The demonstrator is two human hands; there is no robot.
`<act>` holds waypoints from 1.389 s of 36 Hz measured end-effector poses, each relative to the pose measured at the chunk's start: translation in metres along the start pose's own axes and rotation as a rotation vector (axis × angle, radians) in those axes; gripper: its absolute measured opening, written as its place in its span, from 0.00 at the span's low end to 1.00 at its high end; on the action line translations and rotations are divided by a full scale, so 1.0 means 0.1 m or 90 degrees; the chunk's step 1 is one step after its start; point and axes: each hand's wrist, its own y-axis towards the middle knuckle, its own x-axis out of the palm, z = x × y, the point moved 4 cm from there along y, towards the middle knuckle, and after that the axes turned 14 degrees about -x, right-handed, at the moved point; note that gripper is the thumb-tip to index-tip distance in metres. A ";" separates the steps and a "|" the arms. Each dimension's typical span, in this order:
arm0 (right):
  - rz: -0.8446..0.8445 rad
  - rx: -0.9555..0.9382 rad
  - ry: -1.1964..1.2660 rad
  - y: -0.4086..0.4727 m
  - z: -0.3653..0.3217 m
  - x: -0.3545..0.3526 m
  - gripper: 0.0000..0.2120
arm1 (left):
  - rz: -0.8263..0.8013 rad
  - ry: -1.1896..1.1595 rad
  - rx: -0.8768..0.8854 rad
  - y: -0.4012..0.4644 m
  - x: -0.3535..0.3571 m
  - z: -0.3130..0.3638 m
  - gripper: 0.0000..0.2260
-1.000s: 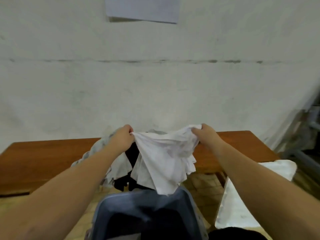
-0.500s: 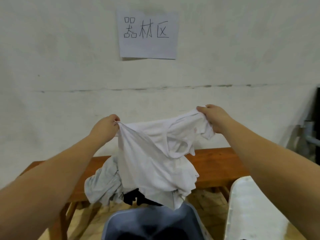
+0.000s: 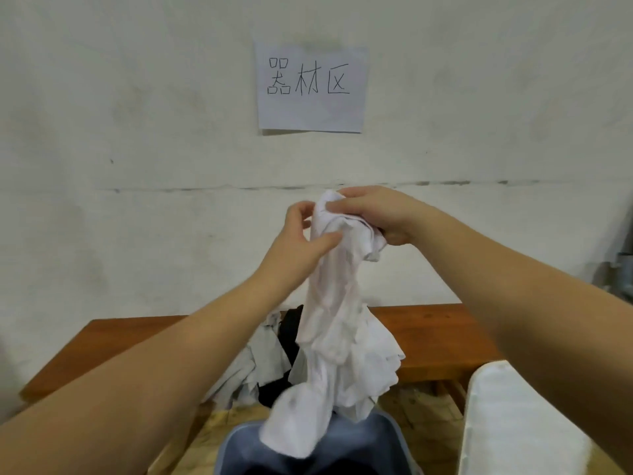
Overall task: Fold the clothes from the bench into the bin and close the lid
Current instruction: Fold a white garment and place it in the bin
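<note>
A white garment [image 3: 337, 323] hangs in a long bunch from both hands, held high in front of the wall. My right hand [image 3: 375, 216] grips its top edge. My left hand [image 3: 303, 240] pinches the cloth just beside it, thumb pressed against the fabric. The garment's lower end dangles over the blue-grey bin [image 3: 390, 440] at the bottom centre. Behind it, a pile of light grey and black clothes [image 3: 263, 365] lies on the brown wooden bench [image 3: 442, 341]. The bin's white lid [image 3: 524, 426] stands at the lower right.
A white wall with a paper sign [image 3: 310, 87] rises behind the bench. Grey metal parts [image 3: 621, 265] show at the right edge. The floor [image 3: 233, 419] under the bench is yellowish tile.
My hands have come together at the top of the white garment, so it now hangs as a narrow bunch instead of spread wide. It has also been lifted higher above the bench.
</note>
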 end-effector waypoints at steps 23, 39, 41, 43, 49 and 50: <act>0.026 -0.146 -0.059 -0.11 -0.12 0.33 0.05 | -0.154 -0.105 -0.161 -0.16 -0.25 0.02 0.09; -0.223 0.146 -0.231 -0.42 1.60 1.14 0.20 | -0.149 -0.218 -0.146 -0.24 -0.51 -0.11 0.06; -0.209 0.177 -0.267 -0.43 1.68 1.03 0.17 | -0.123 -0.223 -0.140 -0.24 -0.61 -0.16 0.06; -0.122 0.206 -0.201 -0.42 1.71 0.86 0.12 | -0.082 -0.218 -0.136 -0.23 -0.73 -0.23 0.07; 0.081 0.237 0.163 -0.40 1.52 0.36 0.07 | 0.029 -0.235 -0.155 -0.18 -1.00 -0.50 0.12; 0.072 0.225 0.204 -0.41 1.46 0.31 0.07 | 0.032 -0.241 -0.167 -0.17 -1.02 -0.55 0.12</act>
